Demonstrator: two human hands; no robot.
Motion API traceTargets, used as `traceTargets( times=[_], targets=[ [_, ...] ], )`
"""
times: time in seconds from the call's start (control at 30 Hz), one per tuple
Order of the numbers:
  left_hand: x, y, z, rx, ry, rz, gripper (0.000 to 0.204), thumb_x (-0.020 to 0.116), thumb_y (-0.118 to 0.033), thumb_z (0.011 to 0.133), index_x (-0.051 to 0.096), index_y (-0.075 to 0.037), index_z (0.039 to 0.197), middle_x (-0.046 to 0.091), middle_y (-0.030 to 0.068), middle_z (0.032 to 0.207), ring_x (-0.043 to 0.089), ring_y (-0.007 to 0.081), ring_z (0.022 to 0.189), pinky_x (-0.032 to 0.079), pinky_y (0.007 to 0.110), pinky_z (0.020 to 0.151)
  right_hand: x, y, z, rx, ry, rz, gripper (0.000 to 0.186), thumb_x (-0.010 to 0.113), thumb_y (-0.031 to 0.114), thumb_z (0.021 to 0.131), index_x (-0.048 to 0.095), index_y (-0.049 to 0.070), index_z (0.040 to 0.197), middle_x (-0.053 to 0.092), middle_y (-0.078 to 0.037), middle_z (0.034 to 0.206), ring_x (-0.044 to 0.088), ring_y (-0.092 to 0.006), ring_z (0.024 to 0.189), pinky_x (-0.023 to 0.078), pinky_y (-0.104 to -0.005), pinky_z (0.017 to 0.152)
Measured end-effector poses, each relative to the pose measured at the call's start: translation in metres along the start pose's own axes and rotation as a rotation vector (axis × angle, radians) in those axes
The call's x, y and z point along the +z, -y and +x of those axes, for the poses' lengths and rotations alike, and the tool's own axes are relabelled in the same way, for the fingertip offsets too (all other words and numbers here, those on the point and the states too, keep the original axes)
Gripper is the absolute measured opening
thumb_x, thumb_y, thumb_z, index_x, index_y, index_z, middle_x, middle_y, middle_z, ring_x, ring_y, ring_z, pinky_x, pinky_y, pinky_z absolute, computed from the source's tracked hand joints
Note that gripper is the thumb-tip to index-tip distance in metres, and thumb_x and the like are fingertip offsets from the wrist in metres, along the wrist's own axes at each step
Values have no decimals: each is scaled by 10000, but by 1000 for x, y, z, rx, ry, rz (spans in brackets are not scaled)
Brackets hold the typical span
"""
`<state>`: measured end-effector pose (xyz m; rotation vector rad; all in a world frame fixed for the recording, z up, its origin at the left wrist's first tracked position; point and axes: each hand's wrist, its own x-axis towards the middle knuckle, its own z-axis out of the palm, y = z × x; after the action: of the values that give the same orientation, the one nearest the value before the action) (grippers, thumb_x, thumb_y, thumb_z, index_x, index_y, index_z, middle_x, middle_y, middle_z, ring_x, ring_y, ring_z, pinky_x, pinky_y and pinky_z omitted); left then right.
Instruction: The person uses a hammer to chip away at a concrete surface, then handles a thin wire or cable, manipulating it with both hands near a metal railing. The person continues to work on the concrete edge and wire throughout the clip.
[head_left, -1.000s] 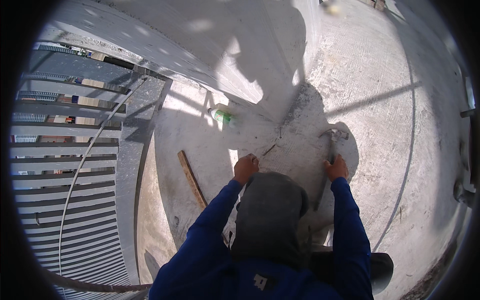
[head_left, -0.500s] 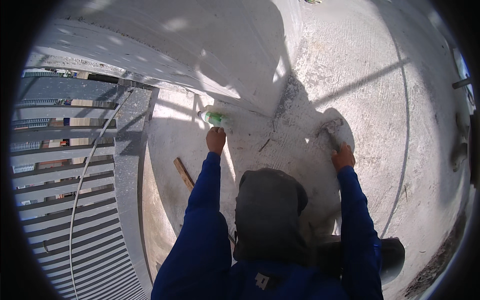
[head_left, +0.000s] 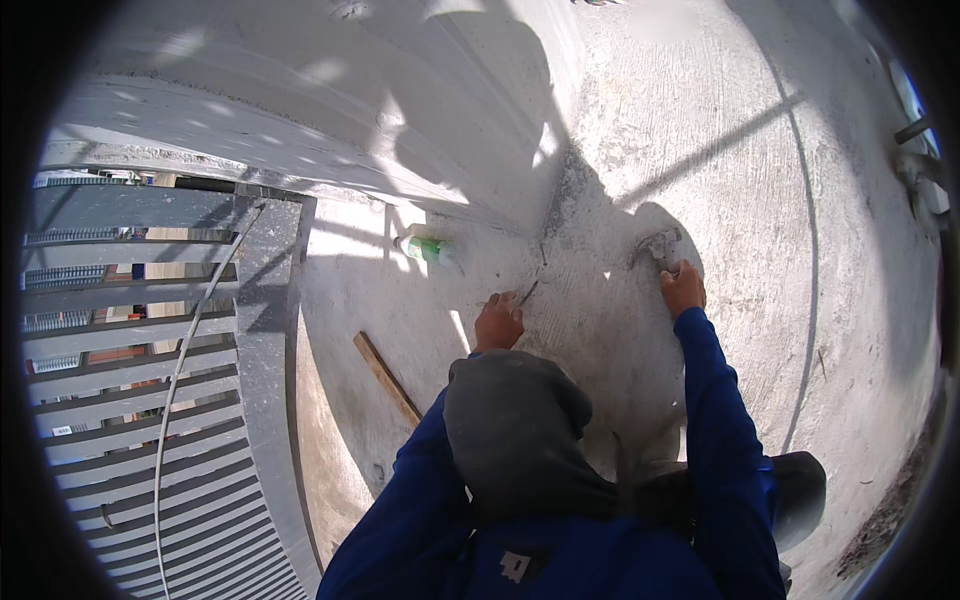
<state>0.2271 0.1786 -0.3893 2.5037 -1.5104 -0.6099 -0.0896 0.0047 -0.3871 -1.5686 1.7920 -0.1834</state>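
Note:
My left hand (head_left: pixel 499 322) is low over the concrete floor, fingers reaching toward a short dark stick (head_left: pixel 529 292); they look slightly apart, and whether they touch it is unclear. Beyond it to the left, a green bottle with a pale label (head_left: pixel 425 249) lies on its side by the wall's foot. Closed around the handle of a small tool is my right hand (head_left: pixel 683 287). The tool's wide, greyish head (head_left: pixel 658 245) rests at or just above the floor in shadow; its exact kind is hard to make out.
A pale wall (head_left: pixel 480 120) rises ahead, its corner meeting the floor. On the left stands a grey slatted metal gate (head_left: pixel 268 300) with a cable (head_left: pixel 180 370) across it. A wooden strip (head_left: pixel 388 378) lies left of my knee (head_left: pixel 515 420). A pipe end (head_left: pixel 912 131) juts in at right.
My left hand has moved from beside the green bottle rightward and nearer me, to the dark stick. The bottle stays lying there. My right hand keeps its grip on the tool, almost unmoved.

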Motion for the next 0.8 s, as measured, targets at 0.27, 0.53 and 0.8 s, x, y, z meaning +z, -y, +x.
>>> traceTargets(
  times=[0.27, 0.53, 0.8],
  targets=[
    [14, 5, 15, -73, 121, 64, 260, 602, -196, 830, 599, -56, 1048, 599, 168, 1063, 583, 373, 1042, 481, 456, 854, -4, -2, -23, 37, 79, -147, 421, 665, 233, 801, 534, 38, 1150, 548, -188, 1192, 553, -376, 1108, 464, -464, 921],
    [-20, 5, -14, 135, 551, 77, 238, 658, -213, 796, 625, -62, 976, 689, 139, 865, 666, 328, 835, 506, 425, 762, 5, -11, -12, 87, 74, -28, 454, 678, 249, 774, 514, 21, 1129, 575, -203, 1165, 547, -375, 1138, 469, -459, 923],
    [-164, -110, 0, 496, 923, -643, 275, 638, -287, 819, 680, -62, 972, 696, 102, 923, 670, 236, 825, 507, 350, 748, -105, 64, 37, 448, 355, 1159, 181, 632, 172, 823, 550, 30, 900, 540, -74, 648, 563, -228, 508, 479, -417, 476]
  ],
)
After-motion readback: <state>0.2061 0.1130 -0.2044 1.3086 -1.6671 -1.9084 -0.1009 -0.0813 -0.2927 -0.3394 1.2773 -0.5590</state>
